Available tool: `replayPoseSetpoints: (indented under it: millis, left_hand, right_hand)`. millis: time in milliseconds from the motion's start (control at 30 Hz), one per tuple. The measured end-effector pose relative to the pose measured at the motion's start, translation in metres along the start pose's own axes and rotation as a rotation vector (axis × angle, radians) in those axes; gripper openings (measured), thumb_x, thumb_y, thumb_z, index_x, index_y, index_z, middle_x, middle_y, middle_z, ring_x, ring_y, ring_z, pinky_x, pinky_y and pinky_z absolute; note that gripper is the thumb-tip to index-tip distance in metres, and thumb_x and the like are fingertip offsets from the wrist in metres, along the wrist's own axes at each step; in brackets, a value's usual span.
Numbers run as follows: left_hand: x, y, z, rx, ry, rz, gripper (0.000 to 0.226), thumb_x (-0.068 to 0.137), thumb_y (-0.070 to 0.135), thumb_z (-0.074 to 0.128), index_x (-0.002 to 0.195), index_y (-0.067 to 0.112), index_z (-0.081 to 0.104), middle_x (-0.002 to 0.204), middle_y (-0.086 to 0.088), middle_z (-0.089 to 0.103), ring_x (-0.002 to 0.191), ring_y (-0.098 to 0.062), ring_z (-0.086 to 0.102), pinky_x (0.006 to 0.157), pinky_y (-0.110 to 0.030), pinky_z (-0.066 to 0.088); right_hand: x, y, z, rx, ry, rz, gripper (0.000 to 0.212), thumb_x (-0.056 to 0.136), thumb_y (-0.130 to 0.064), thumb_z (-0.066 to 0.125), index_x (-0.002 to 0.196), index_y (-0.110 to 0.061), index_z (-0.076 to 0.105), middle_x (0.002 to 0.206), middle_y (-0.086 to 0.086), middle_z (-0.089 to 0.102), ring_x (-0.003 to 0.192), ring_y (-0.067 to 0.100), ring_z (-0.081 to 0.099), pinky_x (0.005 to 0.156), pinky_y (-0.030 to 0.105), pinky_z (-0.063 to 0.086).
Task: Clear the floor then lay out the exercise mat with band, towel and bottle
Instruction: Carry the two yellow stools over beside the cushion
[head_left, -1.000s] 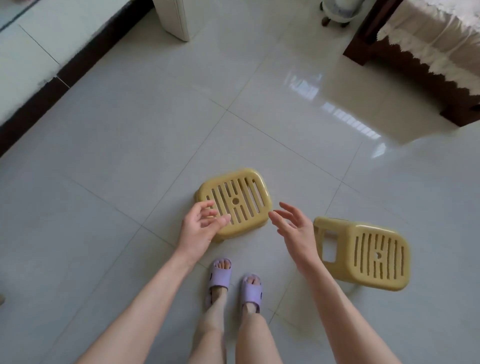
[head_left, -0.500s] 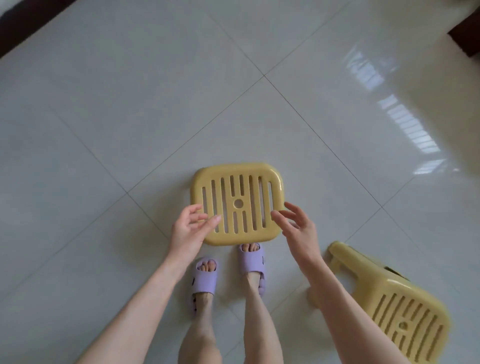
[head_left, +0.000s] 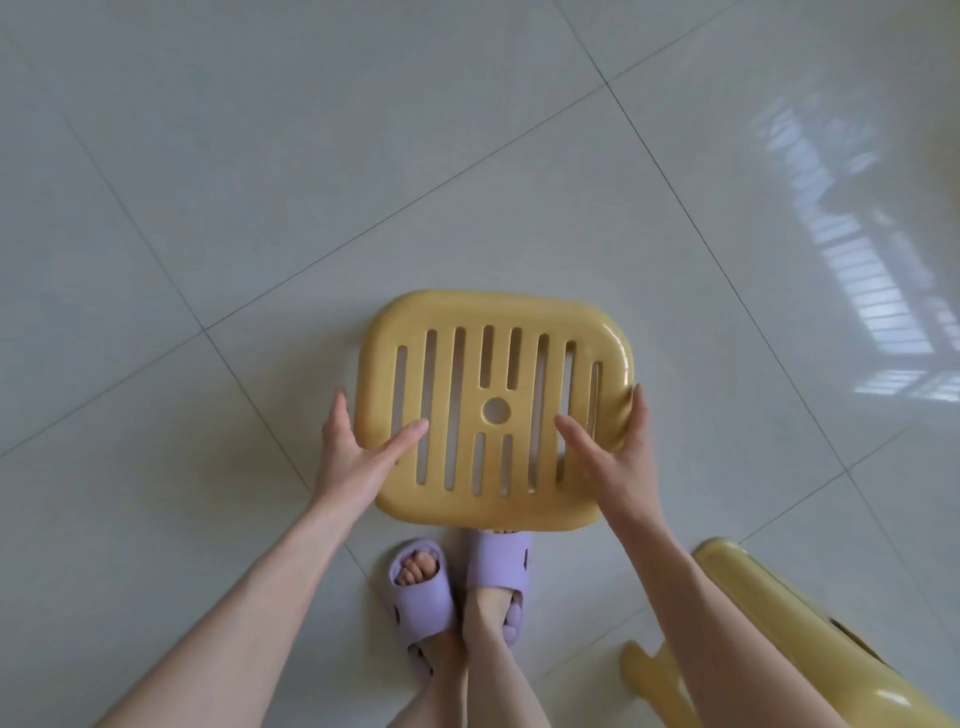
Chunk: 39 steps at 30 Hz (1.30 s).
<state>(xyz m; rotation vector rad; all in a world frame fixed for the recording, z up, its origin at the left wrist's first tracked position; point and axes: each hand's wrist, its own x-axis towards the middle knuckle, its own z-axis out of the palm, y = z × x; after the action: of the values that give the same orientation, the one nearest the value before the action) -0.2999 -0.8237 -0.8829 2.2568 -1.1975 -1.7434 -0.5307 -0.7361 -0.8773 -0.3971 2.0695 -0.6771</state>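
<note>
Stool (head_left: 493, 312), slatted plastic, likely light, stiff and a bit slick, is at 12 o'clock from the feet (head_left: 418, 566), left grip (head_left: 358, 452) clasping its 8 o'clock rim, right grip (head_left: 613, 452) its 4 o'clock rim.

Through the head camera I saw both forearms bare from the wrists to the bottom edge of the view, and the left hand (head_left: 358, 457) and right hand (head_left: 613, 460) were bare as well. The feet wore soft lilac slides, the left slipper (head_left: 415, 597) and the right slipper (head_left: 493, 569), each with a broad rounded strap, an open toe and small dark holes along the side. The lower legs above them were bare.
</note>
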Motion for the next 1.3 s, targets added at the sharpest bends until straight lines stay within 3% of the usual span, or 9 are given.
replayPoseSetpoints:
  millis: [67,133,233,400,500,800,967,1133,1300]
  left_hand:
    - [0.01,-0.009,0.005,-0.083,-0.006,0.002,0.129,0.044,0.07,0.08,0.148,0.036,0.013,0.147,0.002,0.041,0.131,-0.02,0.045,0.109,-0.045,0.037]
    - [0.018,-0.016,0.01,-0.133,0.011,0.036,0.115,0.051,0.055,0.085,0.145,0.03,0.024,0.127,0.006,0.058,0.114,-0.017,0.058,0.102,-0.042,0.044]
    - [0.026,-0.019,0.015,-0.162,0.06,0.076,0.093,0.06,0.037,0.086,0.138,0.028,0.035,0.115,0.005,0.062,0.106,-0.017,0.062,0.097,-0.04,0.048]
    - [0.002,-0.004,0.0,-0.204,0.102,0.11,0.093,0.045,0.053,0.084,0.128,0.032,0.046,0.109,0.01,0.068,0.099,-0.012,0.066,0.092,-0.037,0.052]
    - [-0.023,0.007,-0.015,-0.227,0.128,0.128,0.078,0.058,0.038,0.088,0.125,0.033,0.049,0.105,0.012,0.069,0.096,-0.009,0.067,0.09,-0.034,0.053]
    - [-0.173,0.111,-0.13,-0.335,0.269,0.11,0.068,0.067,0.033,0.082,0.127,0.03,0.05,0.098,0.013,0.064,0.091,-0.01,0.063,0.087,-0.032,0.05]
    - [-0.249,0.165,-0.2,-0.424,0.341,0.16,0.073,0.069,0.038,0.081,0.133,0.029,0.046,0.106,0.007,0.063,0.091,-0.009,0.061,0.073,-0.021,0.047]
    - [-0.282,0.186,-0.258,-0.504,0.397,0.181,0.074,0.066,0.044,0.082,0.131,0.034,0.046,0.107,0.009,0.063,0.099,-0.016,0.062,0.084,-0.031,0.05]
    - [-0.299,0.171,-0.328,-0.582,0.435,0.179,0.082,0.065,0.05,0.08,0.136,0.031,0.043,0.121,0.003,0.061,0.107,-0.021,0.06,0.09,-0.039,0.052]
  right_hand:
    - [0.009,0.009,0.006,0.019,0.019,0.012,0.114,0.058,-0.062,0.073,0.149,-0.031,0.013,0.151,-0.004,0.035,0.137,0.016,0.037,0.113,0.045,0.033]
    - [0.019,0.016,0.009,0.004,0.042,0.007,0.111,0.058,-0.06,0.075,0.148,-0.036,0.015,0.147,-0.006,0.04,0.133,0.017,0.043,0.11,0.045,0.037]
    - [0.029,0.021,0.009,-0.018,0.037,-0.017,0.101,0.063,-0.053,0.08,0.145,-0.04,0.021,0.135,-0.008,0.054,0.118,0.018,0.055,0.102,0.044,0.045]
    - [0.012,-0.003,-0.002,-0.021,0.028,-0.054,0.096,0.065,-0.052,0.079,0.144,-0.038,0.026,0.13,-0.005,0.056,0.115,0.02,0.058,0.099,0.046,0.048]
    - [-0.008,-0.028,-0.011,-0.02,0.009,-0.068,0.099,0.06,-0.06,0.079,0.142,-0.043,0.026,0.126,-0.005,0.058,0.111,0.02,0.059,0.095,0.047,0.05]
    - [-0.118,-0.206,-0.062,-0.123,-0.11,-0.141,0.107,0.049,-0.081,0.066,0.14,-0.052,0.018,0.122,0.001,0.058,0.113,0.024,0.057,0.098,0.046,0.048]
    - [-0.183,-0.316,-0.082,-0.196,-0.148,-0.265,0.111,0.048,-0.084,0.061,0.143,-0.049,0.016,0.121,0.005,0.059,0.114,0.026,0.056,0.099,0.046,0.046]
    - [-0.225,-0.385,-0.07,-0.247,-0.176,-0.367,0.104,0.06,-0.074,0.068,0.145,-0.045,0.015,0.127,0.006,0.056,0.117,0.029,0.054,0.099,0.048,0.045]
    - [-0.271,-0.436,-0.023,-0.278,-0.221,-0.449,0.102,0.064,-0.069,0.069,0.147,-0.043,0.014,0.131,0.006,0.055,0.121,0.03,0.052,0.102,0.047,0.043]
